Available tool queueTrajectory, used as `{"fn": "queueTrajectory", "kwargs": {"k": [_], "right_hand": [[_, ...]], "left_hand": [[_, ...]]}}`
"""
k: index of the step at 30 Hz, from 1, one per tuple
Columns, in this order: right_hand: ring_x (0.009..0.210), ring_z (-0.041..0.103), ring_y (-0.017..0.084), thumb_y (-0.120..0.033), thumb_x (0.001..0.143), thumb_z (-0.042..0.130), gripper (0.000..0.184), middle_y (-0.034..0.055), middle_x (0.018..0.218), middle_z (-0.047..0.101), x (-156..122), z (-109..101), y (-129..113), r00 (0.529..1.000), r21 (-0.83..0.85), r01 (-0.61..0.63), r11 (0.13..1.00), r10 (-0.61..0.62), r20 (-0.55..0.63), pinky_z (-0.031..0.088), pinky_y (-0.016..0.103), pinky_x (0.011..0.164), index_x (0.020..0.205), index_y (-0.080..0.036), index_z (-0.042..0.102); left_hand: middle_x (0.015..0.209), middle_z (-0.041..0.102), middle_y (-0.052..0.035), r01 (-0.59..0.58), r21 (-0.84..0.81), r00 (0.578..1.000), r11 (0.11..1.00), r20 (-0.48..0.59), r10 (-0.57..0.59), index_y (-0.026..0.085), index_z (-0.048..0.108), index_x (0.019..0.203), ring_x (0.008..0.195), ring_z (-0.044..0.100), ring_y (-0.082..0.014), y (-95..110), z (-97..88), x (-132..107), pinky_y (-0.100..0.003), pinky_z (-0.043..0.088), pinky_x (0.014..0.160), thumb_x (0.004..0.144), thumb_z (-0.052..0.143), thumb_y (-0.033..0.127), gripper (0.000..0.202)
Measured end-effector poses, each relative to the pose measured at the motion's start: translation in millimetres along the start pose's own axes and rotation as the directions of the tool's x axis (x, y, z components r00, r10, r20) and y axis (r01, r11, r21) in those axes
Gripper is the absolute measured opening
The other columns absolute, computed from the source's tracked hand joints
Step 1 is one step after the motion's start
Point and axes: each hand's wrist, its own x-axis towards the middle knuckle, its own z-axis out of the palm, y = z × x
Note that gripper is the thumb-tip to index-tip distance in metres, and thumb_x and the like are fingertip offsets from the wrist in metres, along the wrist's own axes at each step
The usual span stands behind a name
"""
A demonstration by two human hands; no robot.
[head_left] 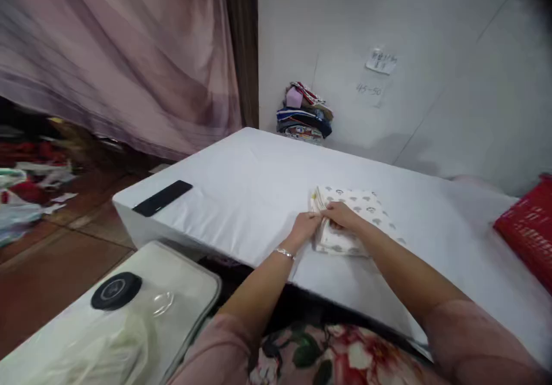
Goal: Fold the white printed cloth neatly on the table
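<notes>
A folded white cloth with a grey printed pattern lies on the white-covered table. Its layers stack up along the left edge, where a small yellow spot shows near the top corner. My left hand, below a silver bracelet, pinches that left edge. Right beside it, my right hand rests over the cloth with its fingers closed on the same edge. The fingertips of both hands nearly meet, and some fingers are hidden beneath the hands.
A black phone-like slab lies at the table's left end. Folded fabrics are piled by the wall. A red basket stands at right. Lower left, a white surface bears a round black object and a plastic bag.
</notes>
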Motion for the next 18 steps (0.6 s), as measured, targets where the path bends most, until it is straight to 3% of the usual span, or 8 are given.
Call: {"fn": "queueTrajectory", "kwargs": {"k": [5,10,18], "right_hand": [[0.031,0.045,0.009,-0.019,0.08,0.054,0.021,-0.0046,0.036,0.048,-3,1,1,1.0,0.016,-0.004,1.0,0.005,-0.015,0.033,0.018,0.035,0.061,-0.019,0.046],[0.03,0.043,0.007,-0.021,0.081,0.055,0.014,-0.0052,0.036,0.05,0,4,5,0.999,0.031,-0.009,0.999,0.01,-0.044,0.03,0.017,0.035,0.068,-0.018,0.05],[0.03,0.043,0.008,-0.021,0.08,0.056,0.011,-0.005,0.036,0.05,0,6,5,0.998,0.02,-0.011,1.0,0.012,-0.065,0.029,0.017,0.035,0.071,-0.017,0.052]], "left_hand": [[0.085,0.073,-0.0042,0.065,0.148,0.989,0.987,-0.138,-0.044,0.018,0.073,0.08,0.078,0.063,-0.0167,11,-8.4,2,-0.024,0.043,0.069,0.078,0.052,0.026,0.022],[0.091,0.072,-0.0044,0.164,0.248,0.979,0.955,-0.161,-0.126,0.022,0.072,0.086,0.083,0.063,-0.0193,16,-6.7,3,-0.026,0.044,0.069,0.076,0.057,0.032,0.02],[0.092,0.072,-0.0062,0.184,0.334,0.98,0.925,-0.14,-0.145,0.021,0.07,0.083,0.086,0.064,-0.0215,18,-1.9,8,-0.027,0.043,0.067,0.076,0.059,0.034,0.019]]}}
